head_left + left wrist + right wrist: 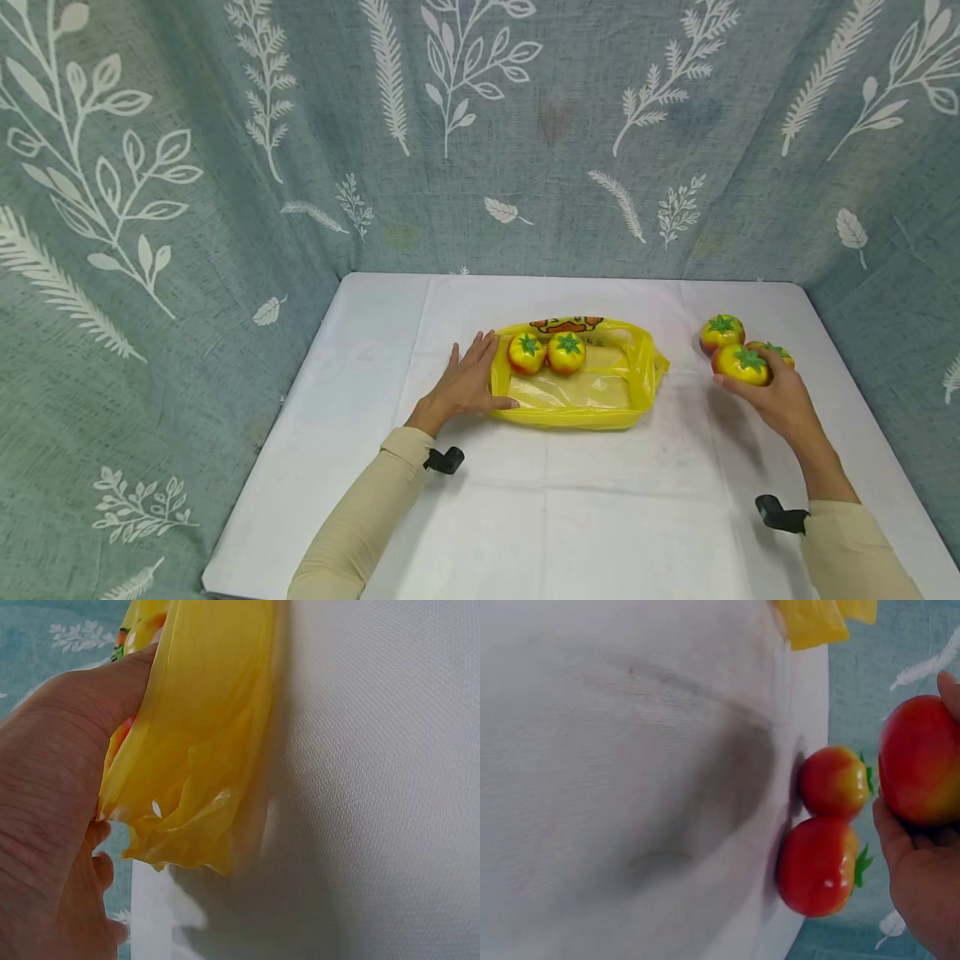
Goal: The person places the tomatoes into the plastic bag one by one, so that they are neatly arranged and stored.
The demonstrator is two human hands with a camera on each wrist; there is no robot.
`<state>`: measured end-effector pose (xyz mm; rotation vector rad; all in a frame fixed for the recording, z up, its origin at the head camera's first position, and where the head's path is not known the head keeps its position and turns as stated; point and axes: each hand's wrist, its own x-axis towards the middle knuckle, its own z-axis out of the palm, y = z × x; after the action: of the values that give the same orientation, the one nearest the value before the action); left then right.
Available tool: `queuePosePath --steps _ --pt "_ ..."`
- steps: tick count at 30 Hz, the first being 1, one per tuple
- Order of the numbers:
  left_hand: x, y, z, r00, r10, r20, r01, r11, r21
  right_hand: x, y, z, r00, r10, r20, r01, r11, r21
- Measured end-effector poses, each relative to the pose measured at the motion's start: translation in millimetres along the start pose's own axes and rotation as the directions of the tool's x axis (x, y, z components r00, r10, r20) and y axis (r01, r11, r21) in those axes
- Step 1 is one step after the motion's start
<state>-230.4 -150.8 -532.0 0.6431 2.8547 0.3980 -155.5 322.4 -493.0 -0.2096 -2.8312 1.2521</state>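
Observation:
My left hand (471, 385) grips the left edge of a yellow plastic bag (573, 419), whose mouth faces up. In the left wrist view, the thumb goes behind a fold of the bag (210, 727). Inside the bag, at its upper left, two red-and-yellow toy tomatoes with green star-shaped tops, a left one (527, 353) and a right one (566, 352), sit side by side. My right hand (783, 400) holds another toy tomato (922, 761) above the table. Two more lie behind it, one on the left (832, 782) and one on the right (817, 866), partly covered in the head view.
A white cloth (600, 517) covers the table. Blue-green curtains (562, 208) with white leaf prints stand around its back and sides. Black straps with small mounts (446, 460) sit on both wrists, over beige sleeves (360, 521).

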Motion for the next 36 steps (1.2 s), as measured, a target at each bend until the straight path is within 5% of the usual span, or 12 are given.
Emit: queuePosePath --steps 21,36 --pt "1.0 0.1 -0.3 1.000 0.007 -0.015 -0.006 1.000 0.019 22.3 -32 10 0.998 -0.036 0.049 0.037 0.999 -0.020" --pt "1.1 -0.4 0.9 1.000 0.005 -0.008 -0.005 1.000 0.021 37.8 -61 29 0.984 -0.058 0.170 0.050 0.998 0.046"
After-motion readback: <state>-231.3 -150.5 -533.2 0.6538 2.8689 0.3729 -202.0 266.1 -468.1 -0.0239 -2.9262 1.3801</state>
